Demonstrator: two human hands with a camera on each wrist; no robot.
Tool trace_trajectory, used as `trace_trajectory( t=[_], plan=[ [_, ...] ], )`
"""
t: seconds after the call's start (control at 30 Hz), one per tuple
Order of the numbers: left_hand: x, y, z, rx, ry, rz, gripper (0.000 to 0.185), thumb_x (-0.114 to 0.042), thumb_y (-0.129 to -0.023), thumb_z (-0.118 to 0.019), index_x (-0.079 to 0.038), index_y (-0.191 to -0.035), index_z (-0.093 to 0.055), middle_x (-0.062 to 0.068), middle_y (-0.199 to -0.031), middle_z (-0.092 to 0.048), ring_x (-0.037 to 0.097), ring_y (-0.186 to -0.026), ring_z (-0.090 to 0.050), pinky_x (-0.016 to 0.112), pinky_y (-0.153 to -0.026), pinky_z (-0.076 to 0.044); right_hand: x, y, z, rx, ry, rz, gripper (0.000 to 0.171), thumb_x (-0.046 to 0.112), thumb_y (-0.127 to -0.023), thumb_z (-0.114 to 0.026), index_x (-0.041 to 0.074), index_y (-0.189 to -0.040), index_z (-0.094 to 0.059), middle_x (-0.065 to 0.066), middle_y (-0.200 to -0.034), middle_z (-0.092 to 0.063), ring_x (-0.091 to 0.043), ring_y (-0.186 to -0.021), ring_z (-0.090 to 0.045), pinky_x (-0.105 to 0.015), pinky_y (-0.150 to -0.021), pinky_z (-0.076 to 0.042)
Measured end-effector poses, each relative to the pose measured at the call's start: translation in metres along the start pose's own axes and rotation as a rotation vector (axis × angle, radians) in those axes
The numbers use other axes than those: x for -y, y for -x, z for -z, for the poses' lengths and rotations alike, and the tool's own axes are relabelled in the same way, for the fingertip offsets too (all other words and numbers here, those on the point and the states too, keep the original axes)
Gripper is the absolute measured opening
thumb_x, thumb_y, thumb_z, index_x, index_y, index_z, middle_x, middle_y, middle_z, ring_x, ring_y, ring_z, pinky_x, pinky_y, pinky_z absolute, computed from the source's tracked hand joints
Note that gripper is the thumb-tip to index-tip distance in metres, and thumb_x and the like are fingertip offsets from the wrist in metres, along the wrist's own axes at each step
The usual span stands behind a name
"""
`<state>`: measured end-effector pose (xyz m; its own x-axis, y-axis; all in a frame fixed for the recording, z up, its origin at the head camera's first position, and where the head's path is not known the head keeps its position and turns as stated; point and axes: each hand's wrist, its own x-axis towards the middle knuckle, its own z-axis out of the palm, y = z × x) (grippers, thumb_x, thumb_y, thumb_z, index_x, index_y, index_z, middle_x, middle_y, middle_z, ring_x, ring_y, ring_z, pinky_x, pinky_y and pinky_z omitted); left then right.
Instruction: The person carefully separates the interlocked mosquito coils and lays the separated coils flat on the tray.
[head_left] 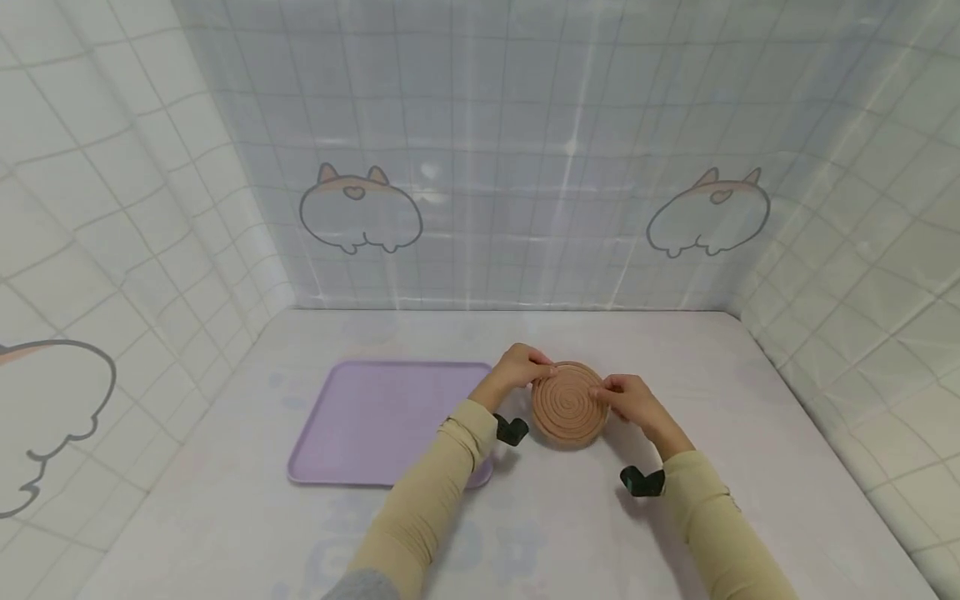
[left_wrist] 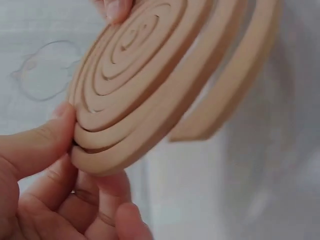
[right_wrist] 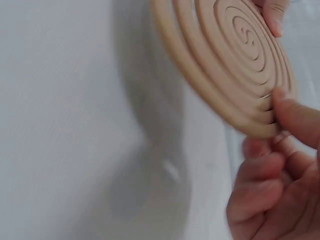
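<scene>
A light brown mosquito coil (head_left: 568, 405), a flat round spiral with an S-shaped centre, is held up and tilted between both hands over the white table. My left hand (head_left: 517, 367) pinches its upper left rim, thumb on the face and fingers behind. On the opposite side, my right hand (head_left: 632, 399) pinches the rim between thumb and fingers. In the left wrist view the outer turns of the coil (left_wrist: 165, 107) spread apart, and one loose end hangs off the lower side. The right wrist view shows the right thumb (right_wrist: 295, 117) pressing on the coil (right_wrist: 240, 75).
A shallow purple tray (head_left: 375, 479) lies to the left, partly behind the left sleeve (head_left: 427, 483). Dark wrist-camera mounts (head_left: 642, 482) sit below the wrists. Pale grid-patterned sheets (head_left: 495, 125) with animal drawings (head_left: 362, 208) enclose the table (head_left: 570, 533) at back and sides.
</scene>
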<state>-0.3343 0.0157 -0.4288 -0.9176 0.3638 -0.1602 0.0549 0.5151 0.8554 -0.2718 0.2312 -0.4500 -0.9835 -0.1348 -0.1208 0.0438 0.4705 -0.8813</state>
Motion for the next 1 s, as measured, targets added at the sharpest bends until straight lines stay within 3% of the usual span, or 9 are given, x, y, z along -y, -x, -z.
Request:
trace_trajectory(
  t=[0.1, 0.27, 0.4, 0.53, 0.83, 1.0],
  plan=[
    [-0.002, 0.006, 0.011, -0.026, 0.101, -0.056, 0.02, -0.025, -0.084, -0.068, -0.01, -0.096, -0.071, 0.0, -0.083, -0.064, 0.01, -0.065, -0.047, 0.022, -0.054, -0.038, 0.007, 0.0, -0.001, -0.025, -0.116, 0.023, 0.027, 0.023, -0.089, -0.062, -0.004, -0.088, -0.056, 0.002, -0.058, -0.043, -0.008, -0.049, -0.038, -0.023, -0.046, -0.033],
    [-0.006, 0.022, 0.029, -0.042, 0.207, -0.114, 0.027, -0.027, -0.086, -0.066, -0.008, -0.105, -0.066, 0.002, -0.092, -0.065, 0.012, -0.076, -0.052, 0.025, -0.062, -0.039, 0.023, 0.002, -0.005, -0.148, -0.24, 0.063, 0.024, 0.023, -0.089, -0.062, 0.0, -0.086, -0.054, 0.001, -0.059, -0.046, -0.008, -0.05, -0.041, -0.024, -0.047, -0.037],
    [0.002, 0.029, 0.031, -0.071, 0.251, -0.114, 0.03, -0.024, -0.085, -0.067, -0.007, -0.108, -0.063, 0.002, -0.091, -0.064, 0.012, -0.079, -0.056, 0.028, -0.066, -0.041, 0.031, 0.003, -0.008, -0.244, -0.369, 0.1, 0.023, 0.023, -0.089, -0.063, 0.004, -0.083, -0.054, 0.001, -0.063, -0.048, -0.008, -0.052, -0.044, -0.021, -0.048, -0.039],
    [0.006, 0.036, 0.029, -0.12, 0.305, -0.117, 0.023, -0.018, -0.084, -0.067, -0.003, -0.102, -0.063, 0.003, -0.085, -0.065, 0.011, -0.074, -0.059, 0.024, -0.061, -0.043, 0.038, 0.004, -0.012, -0.312, -0.474, 0.118, 0.021, 0.023, -0.088, -0.064, 0.006, -0.081, -0.054, 0.002, -0.065, -0.05, -0.008, -0.052, -0.046, -0.019, -0.048, -0.041],
    [0.005, 0.046, 0.027, -0.203, 0.456, -0.169, 0.02, -0.006, -0.085, -0.066, 0.008, -0.097, -0.061, 0.018, -0.084, -0.066, 0.02, -0.07, -0.066, 0.038, -0.066, -0.052, 0.056, 0.009, -0.019, -0.388, -0.527, 0.109, 0.017, 0.018, -0.084, -0.069, 0.006, -0.081, -0.057, 0.003, -0.063, -0.053, -0.007, -0.053, -0.048, -0.018, -0.049, -0.043],
    [0.003, 0.052, 0.026, -0.178, 0.494, -0.174, 0.016, -0.005, -0.084, -0.066, 0.006, -0.094, -0.059, 0.01, -0.078, -0.065, 0.014, -0.067, -0.065, 0.032, -0.065, -0.052, 0.063, 0.011, -0.016, -0.409, -0.541, 0.115, 0.016, 0.017, -0.084, -0.069, 0.005, -0.084, -0.059, 0.003, -0.065, -0.053, -0.007, -0.053, -0.045, -0.017, -0.049, -0.041]
  ],
)
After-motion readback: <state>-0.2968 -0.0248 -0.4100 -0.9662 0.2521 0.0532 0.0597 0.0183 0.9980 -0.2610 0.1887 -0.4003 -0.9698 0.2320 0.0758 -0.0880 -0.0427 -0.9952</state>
